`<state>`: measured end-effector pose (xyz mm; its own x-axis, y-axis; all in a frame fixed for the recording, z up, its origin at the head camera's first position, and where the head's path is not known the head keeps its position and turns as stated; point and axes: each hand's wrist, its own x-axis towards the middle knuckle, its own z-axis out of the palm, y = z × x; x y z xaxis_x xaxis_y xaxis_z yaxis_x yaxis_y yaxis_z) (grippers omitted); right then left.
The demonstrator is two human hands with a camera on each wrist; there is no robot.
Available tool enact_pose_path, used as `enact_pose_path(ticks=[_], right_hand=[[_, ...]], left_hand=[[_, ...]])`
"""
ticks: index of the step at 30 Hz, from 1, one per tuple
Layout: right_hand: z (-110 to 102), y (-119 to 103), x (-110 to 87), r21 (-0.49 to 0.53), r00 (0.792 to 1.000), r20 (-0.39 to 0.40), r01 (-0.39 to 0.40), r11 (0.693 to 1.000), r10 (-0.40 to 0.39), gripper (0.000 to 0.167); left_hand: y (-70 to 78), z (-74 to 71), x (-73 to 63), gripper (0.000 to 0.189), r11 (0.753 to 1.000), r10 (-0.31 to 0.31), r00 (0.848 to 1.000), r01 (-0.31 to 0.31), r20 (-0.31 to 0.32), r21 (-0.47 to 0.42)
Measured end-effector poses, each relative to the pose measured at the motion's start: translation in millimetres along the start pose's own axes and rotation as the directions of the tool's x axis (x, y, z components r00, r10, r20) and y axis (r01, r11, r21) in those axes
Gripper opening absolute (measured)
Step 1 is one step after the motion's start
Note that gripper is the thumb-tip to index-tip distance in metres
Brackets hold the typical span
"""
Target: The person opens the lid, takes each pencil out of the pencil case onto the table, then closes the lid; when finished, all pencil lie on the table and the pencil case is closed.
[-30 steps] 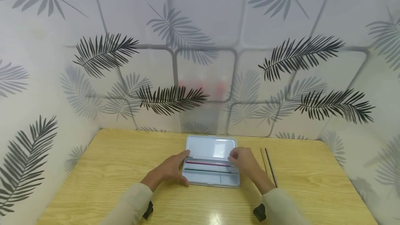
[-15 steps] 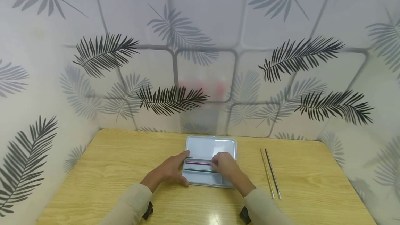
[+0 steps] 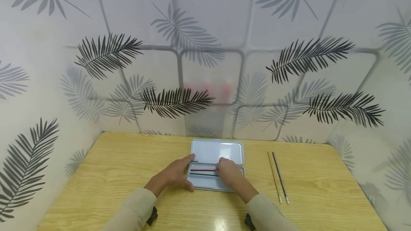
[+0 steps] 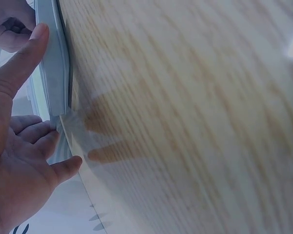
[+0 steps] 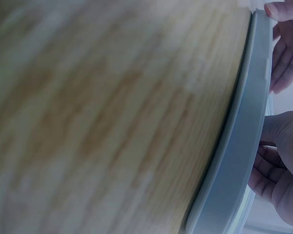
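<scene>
An unfolded pale blue pencil case (image 3: 205,184) lies on the table, its lid (image 3: 207,150) laid back toward the wall. Inside it are a red pencil (image 3: 202,169) and a dark green pencil (image 3: 203,174). My left hand (image 3: 174,172) steadies the case's left end, thumb at the front edge and fingers spread by the hinge; in the left wrist view the thumb lies straight on the case's wall. Over the tray, my right hand (image 3: 230,174) has curled fingers and pinches the red pencil near its right part. The hand hides the right ends of both pencils.
A wooden-coloured pencil (image 3: 274,177) and a dark pencil (image 3: 280,177) with white ends lie side by side on the table (image 3: 321,188), right of the case. A leaf-patterned curtain (image 3: 205,63) stands behind the table.
My right hand has moved left from the case's right edge into the tray. The red pencil has shifted slightly toward the front. The left hand has stayed in place.
</scene>
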<state>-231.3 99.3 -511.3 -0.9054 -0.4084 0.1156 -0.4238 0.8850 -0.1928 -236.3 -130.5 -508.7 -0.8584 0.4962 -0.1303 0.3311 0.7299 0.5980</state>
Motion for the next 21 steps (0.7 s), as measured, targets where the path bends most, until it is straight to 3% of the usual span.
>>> enact_pose_path(ticks=[7, 21], right_hand=[[5.7, 0.5, 1.1, -0.086, 0.997, -0.052, 0.059, 0.995, -0.063, 0.014], [-0.9, 0.3, -1.9, -0.096, 0.990, -0.031, 0.133, 0.987, -0.136, 0.010]], left_hand=[[-0.4, 0.0, 1.0, 0.112, 1.000, 0.008, 1.000, -0.008, -0.001, 0.004], [-0.2, -1.3, 0.7, 0.114, 1.000, -0.001, 1.000, 0.001, 0.011, -0.009]])
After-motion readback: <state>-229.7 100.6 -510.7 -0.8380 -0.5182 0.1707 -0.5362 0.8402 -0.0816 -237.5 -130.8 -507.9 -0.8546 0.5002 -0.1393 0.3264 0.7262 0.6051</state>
